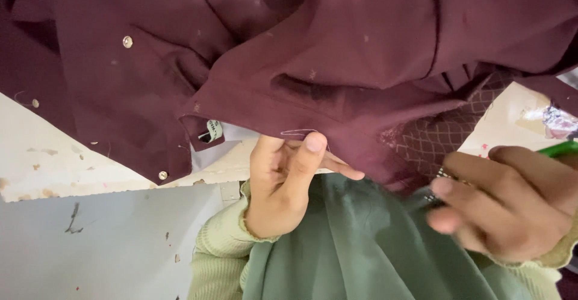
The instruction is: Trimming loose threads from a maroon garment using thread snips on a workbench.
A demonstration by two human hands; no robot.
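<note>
A dark maroon garment with small pale buttons is spread across the upper part of the view. My left hand pinches its lower hem, where a thin pale thread loops along the edge. My right hand is closed around a tool with a green handle; its tip near the fabric is blurred, so I cannot tell what kind it is. A patch of maroon fabric with a diamond pattern lies between the two hands.
A worn cream table top shows at the left, and a bit of it at the right edge. A small white label hangs from the garment. Green cloth covers my lap below the hands. The grey floor lies at lower left.
</note>
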